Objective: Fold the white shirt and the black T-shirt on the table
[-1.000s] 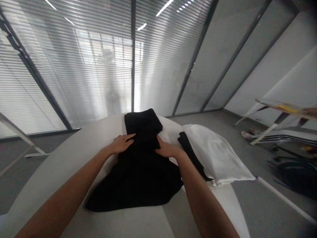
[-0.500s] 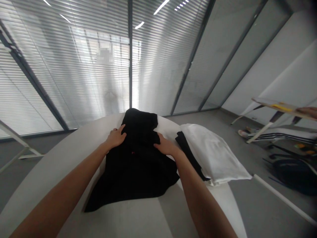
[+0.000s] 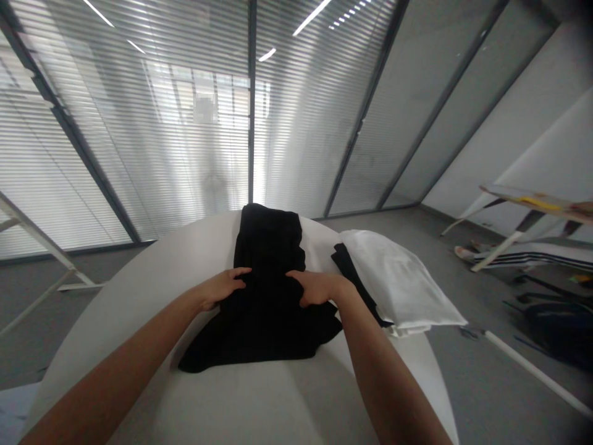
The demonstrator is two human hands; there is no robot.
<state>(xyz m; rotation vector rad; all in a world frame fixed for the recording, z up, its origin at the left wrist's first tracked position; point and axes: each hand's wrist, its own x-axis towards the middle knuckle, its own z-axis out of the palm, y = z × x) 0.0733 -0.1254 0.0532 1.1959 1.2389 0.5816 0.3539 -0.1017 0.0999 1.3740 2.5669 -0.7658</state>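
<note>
A black garment (image 3: 273, 327) lies partly folded on the white round table (image 3: 222, 395), narrow at the far end and flaring wide toward me. At its left edge, my left hand (image 3: 221, 289) grips the cloth, thumb and forefinger on top and the other fingers partly hidden. Opposite it, my right hand (image 3: 317, 287) is closed on the right edge, its fingertips sunk in the dark fabric. Right of that hand rests a folded white cloth (image 3: 398, 284), with a strip of black cloth (image 3: 354, 281) showing along its left side.
Glass partitions with blinds (image 3: 194, 167) stand beyond the table. Over to the right, another person's striped trouser leg (image 3: 532, 254) shows beneath a wooden-topped table (image 3: 546, 201). A dark chair (image 3: 560, 321) and a white bar (image 3: 537, 374) are nearer. White legs of a frame (image 3: 50, 250) stand at left.
Both hands have come nearer to me along the garment's edges. Its left edge has been drawn inward, so the garment is narrower, and its near corner has shifted right.
</note>
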